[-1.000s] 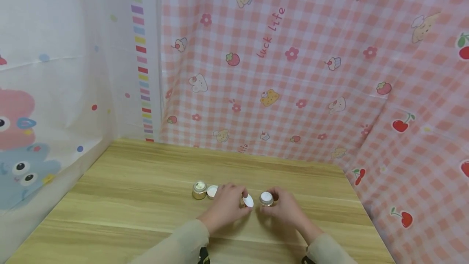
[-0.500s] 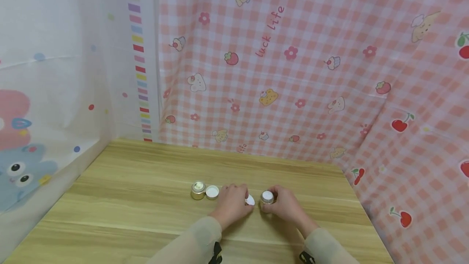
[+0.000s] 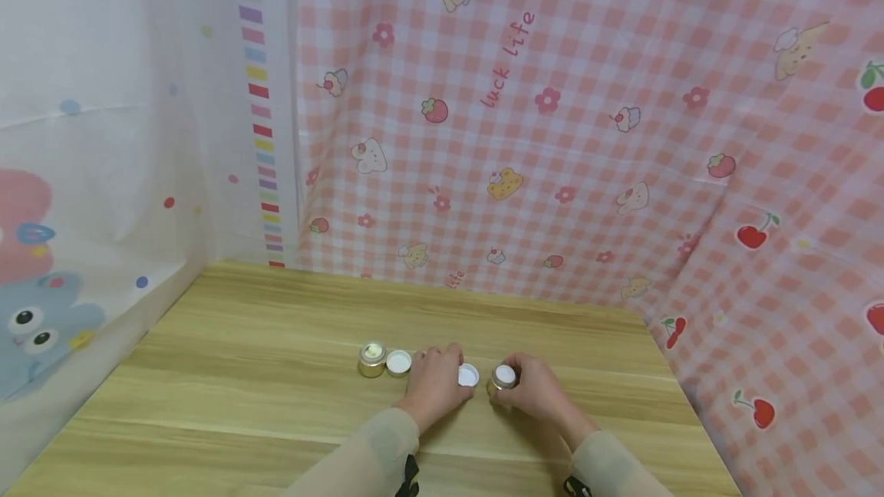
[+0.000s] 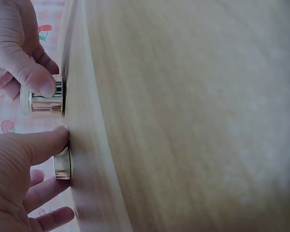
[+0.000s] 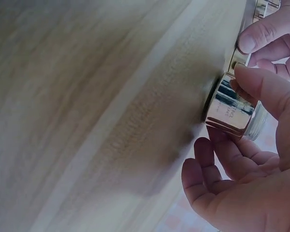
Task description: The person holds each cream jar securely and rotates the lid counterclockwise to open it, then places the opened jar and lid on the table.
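My left hand (image 3: 433,380) holds a gold jar lid (image 3: 468,376) at the table, thumb on one side and a finger on the other. The lid's white inside faces up; its gold rim (image 4: 62,165) shows in the left wrist view. Just to the right, my right hand (image 3: 542,390) grips a small gold cosmetic jar (image 5: 228,110) by its sides between thumb and fingers. A white disc (image 3: 505,374) covers the jar's mouth. The jar's base is on or very close to the table. Lid and jar are a short gap apart.
Left of my left hand, a second gold jar (image 3: 372,363) stands uncovered with pale cream inside. Beside it another lid (image 3: 398,363) lies white side up. The wooden table (image 3: 276,405) is bounded by a checked cloth (image 3: 539,213) behind and to the right.
The lid in my left hand has gone from tilted on edge to lying flat, inside up. My right hand stays on its jar with only a slight shift.
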`<state>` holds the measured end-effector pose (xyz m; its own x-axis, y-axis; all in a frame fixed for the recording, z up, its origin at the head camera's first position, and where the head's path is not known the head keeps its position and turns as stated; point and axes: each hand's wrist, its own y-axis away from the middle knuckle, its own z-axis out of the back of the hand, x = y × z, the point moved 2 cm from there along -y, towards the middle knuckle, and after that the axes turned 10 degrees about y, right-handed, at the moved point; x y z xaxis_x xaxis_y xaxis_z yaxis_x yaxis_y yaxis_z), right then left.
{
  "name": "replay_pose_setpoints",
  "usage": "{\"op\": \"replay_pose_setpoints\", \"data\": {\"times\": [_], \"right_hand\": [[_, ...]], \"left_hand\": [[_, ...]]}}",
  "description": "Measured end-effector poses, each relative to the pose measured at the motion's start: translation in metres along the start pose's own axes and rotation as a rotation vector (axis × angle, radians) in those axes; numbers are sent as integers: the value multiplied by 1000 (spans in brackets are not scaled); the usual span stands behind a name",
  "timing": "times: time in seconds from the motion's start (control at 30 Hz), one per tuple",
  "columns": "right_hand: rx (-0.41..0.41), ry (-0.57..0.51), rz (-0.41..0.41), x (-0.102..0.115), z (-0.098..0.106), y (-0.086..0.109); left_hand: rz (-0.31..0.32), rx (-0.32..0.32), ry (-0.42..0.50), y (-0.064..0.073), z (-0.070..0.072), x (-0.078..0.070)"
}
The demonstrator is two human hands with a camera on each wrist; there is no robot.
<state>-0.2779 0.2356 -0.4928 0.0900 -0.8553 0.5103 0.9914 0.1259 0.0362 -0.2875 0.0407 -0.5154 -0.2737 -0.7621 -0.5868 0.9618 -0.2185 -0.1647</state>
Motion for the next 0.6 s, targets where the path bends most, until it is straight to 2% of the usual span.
{"op": "replay_pose_setpoints", "data": {"times": [0.23, 0.37, 0.47, 0.53, 0.6], "right_hand": [[-8, -14, 12, -4, 4, 0], [10, -17, 34, -8, 6, 6], [34, 9, 38, -12, 12, 15], [56, 42, 33, -18, 20, 22], [76, 80, 32, -28, 30, 28]], "left_hand": [[-24, 0, 4, 0, 2, -6], [-42, 21, -1, 9, 9, -10], [-105, 99, 3, 25, 25, -10], [-190, 182, 6, 41, 44, -5], [-287, 270, 5, 59, 66, 5]]}}
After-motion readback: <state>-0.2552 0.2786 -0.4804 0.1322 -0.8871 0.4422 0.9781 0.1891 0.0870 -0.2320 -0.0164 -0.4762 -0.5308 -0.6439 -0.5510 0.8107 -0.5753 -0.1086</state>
